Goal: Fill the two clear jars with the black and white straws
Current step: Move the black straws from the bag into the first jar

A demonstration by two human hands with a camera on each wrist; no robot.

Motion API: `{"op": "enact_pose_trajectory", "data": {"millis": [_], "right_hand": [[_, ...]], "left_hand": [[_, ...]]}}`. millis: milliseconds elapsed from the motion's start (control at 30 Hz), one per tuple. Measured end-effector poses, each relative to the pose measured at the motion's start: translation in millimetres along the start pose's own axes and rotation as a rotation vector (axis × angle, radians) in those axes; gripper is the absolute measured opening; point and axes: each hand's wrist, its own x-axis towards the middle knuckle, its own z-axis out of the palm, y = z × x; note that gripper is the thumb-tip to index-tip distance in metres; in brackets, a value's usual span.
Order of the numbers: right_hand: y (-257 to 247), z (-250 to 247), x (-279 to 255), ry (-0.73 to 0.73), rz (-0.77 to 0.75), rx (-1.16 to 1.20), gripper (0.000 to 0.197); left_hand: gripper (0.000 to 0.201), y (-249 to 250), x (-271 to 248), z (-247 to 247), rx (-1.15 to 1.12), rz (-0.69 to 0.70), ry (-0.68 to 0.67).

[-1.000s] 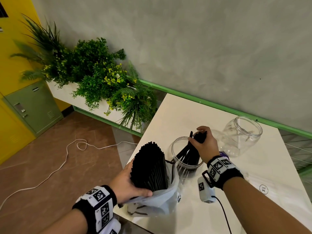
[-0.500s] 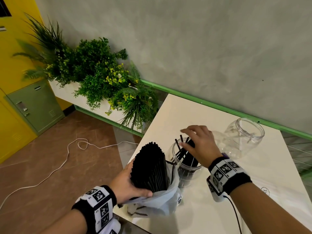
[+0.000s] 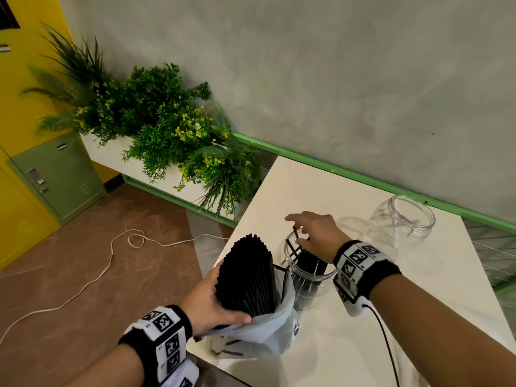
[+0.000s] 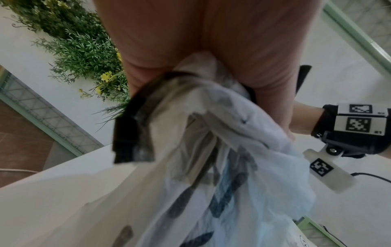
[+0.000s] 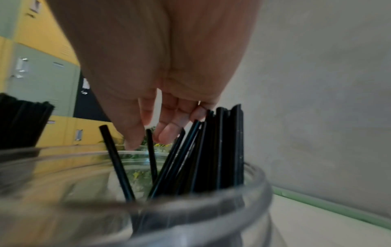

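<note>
My left hand point(image 3: 212, 305) grips a thick bundle of black straws point(image 3: 247, 277) standing in a white plastic bag point(image 3: 259, 336) at the table's near left corner; the bag point(image 4: 222, 167) fills the left wrist view. Beside it stands a clear jar point(image 3: 308, 283) holding several black straws point(image 5: 220, 150). My right hand point(image 3: 312, 236) hovers open just above that jar's mouth point(image 5: 148, 215), its fingertips point(image 5: 167, 135) loose over the straw tops. A second clear jar point(image 3: 402, 222) stands empty at the back right.
The white table point(image 3: 418, 317) ends at a green rail point(image 3: 363, 180) along the grey wall. A planter of green plants point(image 3: 156, 129) sits left of the table. A white cable point(image 3: 83, 280) lies on the brown floor. A black cable point(image 3: 388, 344) trails from my right wrist.
My right hand let go of the straws it held in the near jar, opened, and lifted a little leftward above the rim. The left hand stayed on the bundle.
</note>
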Motion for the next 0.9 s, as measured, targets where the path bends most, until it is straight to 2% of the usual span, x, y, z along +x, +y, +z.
{"op": "enact_pose_trajectory", "data": {"millis": [133,333,400,533,700,800,900], "right_hand": [[-11,2,1,-0.070,-0.066,-0.075,0.041],[-10,16,-3,0.083,-0.074,0.033,0.014],[-7,14,-3,0.148,-0.079,0.047,0.011],[7,-5,-3,0.227,0.072,0.008,0.012],[29,-11,0,0.252,0.288,0.150,0.014],[33,-6,-1,0.258,0.308,0.222,0.016],[34,-1,-7,0.415,0.278,0.315,0.023]], "left_hand": [[0.123,1,0,0,-0.002,-0.005,0.010],[0.119,0,0,-1,0.005,-0.014,0.000],[0.121,1,-1,0,0.001,-0.010,0.001],[0.125,3,-2,0,-0.020,0.009,0.003],[0.124,5,-3,-1,-0.030,0.001,-0.012],[0.123,7,-4,-2,-0.040,0.004,-0.014],[0.120,9,-5,-1,-0.040,0.009,-0.012]]}}
